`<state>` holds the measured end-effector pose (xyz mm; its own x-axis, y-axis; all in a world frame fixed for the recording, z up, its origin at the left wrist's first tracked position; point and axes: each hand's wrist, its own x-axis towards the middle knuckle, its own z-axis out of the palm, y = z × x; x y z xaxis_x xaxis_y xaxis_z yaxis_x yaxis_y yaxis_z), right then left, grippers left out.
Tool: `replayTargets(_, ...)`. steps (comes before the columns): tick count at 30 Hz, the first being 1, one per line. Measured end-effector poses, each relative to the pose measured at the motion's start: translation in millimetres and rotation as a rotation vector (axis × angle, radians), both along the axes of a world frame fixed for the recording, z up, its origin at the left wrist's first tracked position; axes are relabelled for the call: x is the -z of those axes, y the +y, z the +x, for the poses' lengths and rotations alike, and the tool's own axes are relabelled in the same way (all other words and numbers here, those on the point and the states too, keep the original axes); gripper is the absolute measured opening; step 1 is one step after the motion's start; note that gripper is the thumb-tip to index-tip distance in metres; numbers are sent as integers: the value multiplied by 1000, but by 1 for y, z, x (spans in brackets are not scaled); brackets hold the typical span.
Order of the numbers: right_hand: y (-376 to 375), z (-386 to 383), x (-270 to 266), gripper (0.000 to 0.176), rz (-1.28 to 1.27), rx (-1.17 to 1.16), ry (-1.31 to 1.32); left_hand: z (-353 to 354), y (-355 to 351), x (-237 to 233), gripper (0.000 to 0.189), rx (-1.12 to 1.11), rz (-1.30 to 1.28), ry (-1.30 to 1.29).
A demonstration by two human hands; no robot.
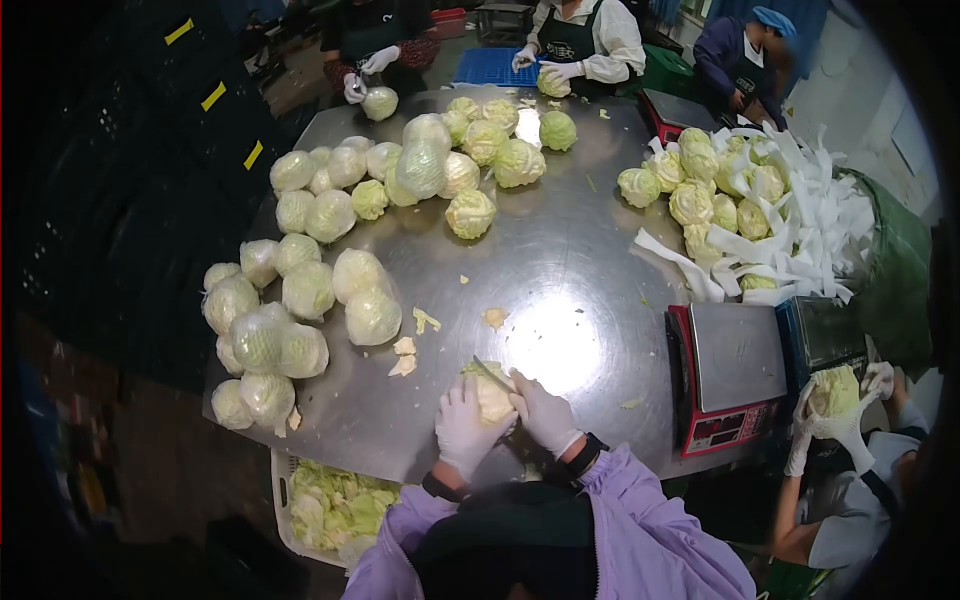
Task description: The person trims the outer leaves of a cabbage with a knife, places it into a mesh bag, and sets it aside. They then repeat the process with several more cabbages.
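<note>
Close to the table's near edge, a pale green cabbage (493, 399) rests between my gloved hands. My left hand (466, 428) is closed against its left side and steadies it. In my right hand (545, 413) is a knife (490, 373), its thin blade lying across the top of the cabbage; the handle is hidden in my fist. Cut-off leaf pieces (403, 363) and a round scrap (495, 317) lie just beyond on the steel table (450, 290).
Wrapped cabbages (305, 290) cover the left side; bare ones (482, 141) sit at the back. A red scale (735, 360) stands right, below cabbages among white foam strips (820, 220). A crate (283, 500) of leaves is below. Co-workers stand around; one holds a cabbage (834, 392).
</note>
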<state>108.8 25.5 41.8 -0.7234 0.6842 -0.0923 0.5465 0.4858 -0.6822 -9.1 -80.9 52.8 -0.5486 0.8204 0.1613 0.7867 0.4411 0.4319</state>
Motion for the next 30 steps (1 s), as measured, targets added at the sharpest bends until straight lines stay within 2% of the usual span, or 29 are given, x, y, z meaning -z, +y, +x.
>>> replayTargets(2,7,0,1,32,22,-24,-37,0,4,0,84,-3,-25,-8)
replayTargets(5,18,0,13,29,35,-37,63,0,10,1,86,14,-38,25)
replayTargets(9,38,0,21,32,-63,-35,0,1,13,-5,86,49,-120,-13)
replayTargets(11,48,0,16,33,-126,-15,-22,5,12,-1,85,55,-72,94)
replayTargets(15,49,-9,34,32,-48,-51,18,-6,2,1,81,51,-33,14)
replayTargets(17,61,-15,48,32,-110,-6,-28,-13,-14,10,80,198,222,98)
replayTargets(18,71,-22,52,32,-159,29,-71,-16,-23,13,80,200,222,110)
replayTargets(20,82,-32,59,32,-159,2,-52,-21,-39,17,83,180,252,-86)
replayTargets(22,87,-38,86,35,-80,-55,-40,-27,-50,24,86,152,272,-128)
replayTargets(23,81,-38,66,35,-82,-63,-40,-27,-51,24,90,126,309,-173)
replayTargets(25,69,-31,22,44,-379,-55,-6,-26,-50,17,90,87,315,-155)
replayTargets(26,61,-25,14,56,-588,-28,88,-24,-50,11,90,51,319,-139)
replayTargets(27,52,-17,2,58,-619,-42,134,-20,-50,6,90,42,321,-142)
replayTargets(29,25,0,15,60,-245,-4,256,-11,-47,-1,88,-107,114,-165)
replayTargets(30,10,5,9,60,-227,-21,207,-8,-45,0,88,-111,114,-167)
